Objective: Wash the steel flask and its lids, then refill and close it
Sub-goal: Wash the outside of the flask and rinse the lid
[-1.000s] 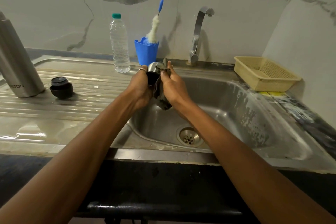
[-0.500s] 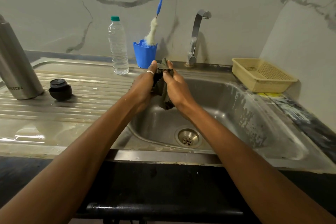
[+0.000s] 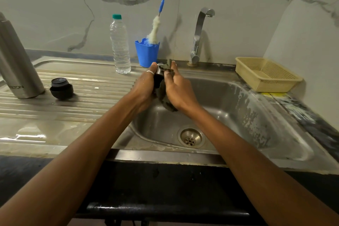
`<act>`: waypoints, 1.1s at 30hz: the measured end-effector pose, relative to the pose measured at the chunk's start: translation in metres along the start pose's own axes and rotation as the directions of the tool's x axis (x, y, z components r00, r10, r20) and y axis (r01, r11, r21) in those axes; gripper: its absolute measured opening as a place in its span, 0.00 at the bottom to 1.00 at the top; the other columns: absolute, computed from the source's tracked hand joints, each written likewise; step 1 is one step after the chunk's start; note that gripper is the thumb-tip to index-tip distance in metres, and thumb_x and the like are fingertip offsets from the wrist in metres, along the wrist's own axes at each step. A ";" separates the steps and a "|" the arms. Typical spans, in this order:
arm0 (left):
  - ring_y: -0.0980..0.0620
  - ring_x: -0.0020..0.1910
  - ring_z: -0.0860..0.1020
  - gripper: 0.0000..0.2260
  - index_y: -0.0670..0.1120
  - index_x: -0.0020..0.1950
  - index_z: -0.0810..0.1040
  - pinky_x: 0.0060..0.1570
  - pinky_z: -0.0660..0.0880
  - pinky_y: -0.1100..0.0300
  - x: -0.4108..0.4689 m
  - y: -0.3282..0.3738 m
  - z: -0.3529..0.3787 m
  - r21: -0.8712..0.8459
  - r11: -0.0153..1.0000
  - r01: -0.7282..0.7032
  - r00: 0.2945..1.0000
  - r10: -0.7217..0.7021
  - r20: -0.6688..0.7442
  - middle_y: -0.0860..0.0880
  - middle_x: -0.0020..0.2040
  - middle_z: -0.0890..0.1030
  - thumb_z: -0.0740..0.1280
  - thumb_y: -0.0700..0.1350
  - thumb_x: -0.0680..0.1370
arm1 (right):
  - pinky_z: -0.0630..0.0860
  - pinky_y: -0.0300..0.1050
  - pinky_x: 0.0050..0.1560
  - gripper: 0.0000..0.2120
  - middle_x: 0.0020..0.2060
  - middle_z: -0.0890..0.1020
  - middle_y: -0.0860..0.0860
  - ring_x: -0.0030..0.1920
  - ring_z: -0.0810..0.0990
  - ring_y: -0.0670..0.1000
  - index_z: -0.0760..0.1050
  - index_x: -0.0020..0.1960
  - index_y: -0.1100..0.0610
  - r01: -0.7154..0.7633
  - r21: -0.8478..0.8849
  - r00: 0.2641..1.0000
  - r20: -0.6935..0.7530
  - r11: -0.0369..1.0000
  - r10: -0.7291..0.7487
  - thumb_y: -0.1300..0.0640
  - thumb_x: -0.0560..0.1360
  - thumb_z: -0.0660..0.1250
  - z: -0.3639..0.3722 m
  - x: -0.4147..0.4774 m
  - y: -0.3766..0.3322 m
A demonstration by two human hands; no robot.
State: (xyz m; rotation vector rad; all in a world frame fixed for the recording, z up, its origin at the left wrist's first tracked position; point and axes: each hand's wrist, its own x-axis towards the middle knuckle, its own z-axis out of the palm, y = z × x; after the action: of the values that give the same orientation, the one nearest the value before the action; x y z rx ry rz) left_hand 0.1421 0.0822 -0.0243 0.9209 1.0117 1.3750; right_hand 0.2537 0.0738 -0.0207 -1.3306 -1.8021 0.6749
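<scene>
A white marble wall point(image 3: 55, 14) stands behind a steel sink point(image 3: 229, 115). Over the bowl, so drips can fall in, the left hand point(image 3: 145, 86) is wrapped around a small dark lid point(image 3: 159, 75). The right hand point(image 3: 178, 88) pinches a dark scrub cloth point(image 3: 166, 101) against it, likely to rub it clean. The steel flask point(image 3: 16, 64) stands open on the draining board point(image 3: 91, 97) at the far left. Just beside it the other lid point(image 3: 61, 88) waits. The tap point(image 3: 199, 35) looks dry.
</scene>
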 end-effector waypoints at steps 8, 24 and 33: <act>0.52 0.40 0.84 0.19 0.48 0.58 0.81 0.36 0.79 0.62 0.001 0.002 -0.014 -0.068 0.996 0.060 0.998 -0.061 -0.012 0.48 0.43 0.85 0.55 0.57 0.85 | 0.52 0.49 0.80 0.28 0.82 0.47 0.50 0.81 0.52 0.52 0.47 0.83 0.51 0.195 -0.077 0.973 0.145 0.978 -0.182 0.49 0.86 0.52 0.018 -0.009 -0.005; 0.50 0.40 0.85 0.23 0.44 0.63 0.80 0.37 0.81 0.57 0.004 0.001 -0.015 -0.011 0.997 0.073 0.997 -0.073 -0.024 0.47 0.42 0.85 0.54 0.59 0.85 | 0.67 0.47 0.70 0.26 0.76 0.69 0.57 0.74 0.69 0.58 0.53 0.82 0.52 0.078 -0.039 0.994 0.085 0.996 -0.074 0.47 0.86 0.50 0.008 -0.002 -0.006; 0.52 0.46 0.84 0.19 0.47 0.54 0.81 0.45 0.79 0.58 0.006 -0.006 -0.012 0.011 1.000 0.029 0.999 -0.029 -0.042 0.48 0.43 0.86 0.56 0.57 0.85 | 0.51 0.47 0.78 0.27 0.81 0.51 0.57 0.81 0.52 0.56 0.51 0.82 0.56 0.135 -0.123 0.989 0.083 0.983 -0.126 0.49 0.86 0.52 0.019 -0.023 -0.012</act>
State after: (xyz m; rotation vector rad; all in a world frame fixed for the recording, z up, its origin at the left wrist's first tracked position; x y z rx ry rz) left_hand 0.1323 0.0877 -0.0345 0.8858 1.0621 1.3703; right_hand 0.2349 0.0493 -0.0283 -1.2710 -2.0026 0.5523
